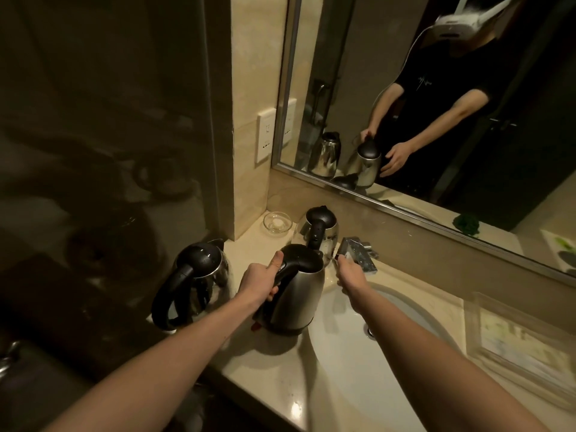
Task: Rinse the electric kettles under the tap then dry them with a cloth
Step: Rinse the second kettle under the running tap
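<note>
Dimly, left hand [260,280] gripping kettle [296,294] handle, right hand [350,274] on tap [358,252], grip unclear

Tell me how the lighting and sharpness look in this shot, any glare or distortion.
Head view: dim, warm light, with the left side nearly black; wide-angle bending shows along the mirror frame; soft highlights sit on the steel kettle held by the left hand; the tap by the right hand looks smeared; the clear tray at right is blurred.

Three kettles [293,294]; one tap [358,254]; one dish [277,222].
</note>
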The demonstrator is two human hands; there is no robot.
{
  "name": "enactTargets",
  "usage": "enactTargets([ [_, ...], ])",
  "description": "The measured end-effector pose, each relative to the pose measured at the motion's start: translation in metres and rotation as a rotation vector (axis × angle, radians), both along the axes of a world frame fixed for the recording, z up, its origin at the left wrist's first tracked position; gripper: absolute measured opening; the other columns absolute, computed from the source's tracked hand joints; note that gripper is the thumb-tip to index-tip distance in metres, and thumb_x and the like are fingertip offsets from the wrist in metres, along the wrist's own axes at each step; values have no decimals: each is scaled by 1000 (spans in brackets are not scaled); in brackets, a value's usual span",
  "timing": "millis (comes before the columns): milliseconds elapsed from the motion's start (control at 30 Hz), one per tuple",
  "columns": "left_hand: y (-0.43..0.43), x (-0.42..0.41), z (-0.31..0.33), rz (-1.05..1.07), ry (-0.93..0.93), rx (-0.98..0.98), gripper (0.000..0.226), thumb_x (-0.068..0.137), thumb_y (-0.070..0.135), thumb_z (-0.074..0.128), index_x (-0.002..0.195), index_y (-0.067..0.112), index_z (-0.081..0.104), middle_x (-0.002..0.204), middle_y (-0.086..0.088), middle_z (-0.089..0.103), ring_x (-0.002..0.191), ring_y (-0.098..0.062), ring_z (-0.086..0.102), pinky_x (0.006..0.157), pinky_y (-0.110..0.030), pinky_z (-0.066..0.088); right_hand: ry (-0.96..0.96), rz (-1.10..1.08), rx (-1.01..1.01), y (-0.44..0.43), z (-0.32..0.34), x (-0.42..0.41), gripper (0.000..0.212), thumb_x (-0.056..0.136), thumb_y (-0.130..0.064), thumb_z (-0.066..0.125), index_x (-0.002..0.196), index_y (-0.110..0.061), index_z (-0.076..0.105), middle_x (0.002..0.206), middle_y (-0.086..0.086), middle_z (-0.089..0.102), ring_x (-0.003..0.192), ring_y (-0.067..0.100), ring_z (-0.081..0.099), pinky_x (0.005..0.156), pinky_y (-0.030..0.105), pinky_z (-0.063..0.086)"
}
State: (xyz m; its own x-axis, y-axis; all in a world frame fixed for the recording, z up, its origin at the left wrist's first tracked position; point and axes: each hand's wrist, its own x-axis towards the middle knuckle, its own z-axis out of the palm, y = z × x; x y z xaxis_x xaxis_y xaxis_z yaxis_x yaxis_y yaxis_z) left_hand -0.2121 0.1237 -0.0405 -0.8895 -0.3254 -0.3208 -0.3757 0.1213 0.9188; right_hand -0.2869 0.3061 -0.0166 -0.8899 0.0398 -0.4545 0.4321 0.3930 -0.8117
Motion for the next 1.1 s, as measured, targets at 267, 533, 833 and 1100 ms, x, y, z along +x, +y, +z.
enactTargets([
  [267,58,16,26,-40,40,18,60,95,62,48,78,6,64,56,-4,55,49,-14,49,54,-27,41,-77,-55,-277,49,11,14,68,103,-56,25,145,-7,45,149,11,47,139,31,40,118,47,27],
  [533,107,22,18,-72,-17,128,70,92,75,33,73,13,58,56,-3,52,49,-14,49,59,-31,41,-52,-167,-471,101,14,25,64,99,-63,27,110,-7,58,116,13,61,108,28,56,106,44,38],
  [833,155,4,-4,-46,-297,163,107,81,91,17,130,7,63,59,-4,55,45,-15,49,55,-26,43,-74,-239,-446,131,13,34,72,101,-59,28,140,-2,47,138,13,53,129,30,45,111,43,28],
  [1100,167,-7,-37,-7,-386,273,101,81,91,16,107,7,66,51,-3,51,38,-14,43,44,-24,38,-135,-237,-348,143,-19,17,77,99,-63,28,149,-5,38,152,15,42,142,33,34,118,46,20],
])
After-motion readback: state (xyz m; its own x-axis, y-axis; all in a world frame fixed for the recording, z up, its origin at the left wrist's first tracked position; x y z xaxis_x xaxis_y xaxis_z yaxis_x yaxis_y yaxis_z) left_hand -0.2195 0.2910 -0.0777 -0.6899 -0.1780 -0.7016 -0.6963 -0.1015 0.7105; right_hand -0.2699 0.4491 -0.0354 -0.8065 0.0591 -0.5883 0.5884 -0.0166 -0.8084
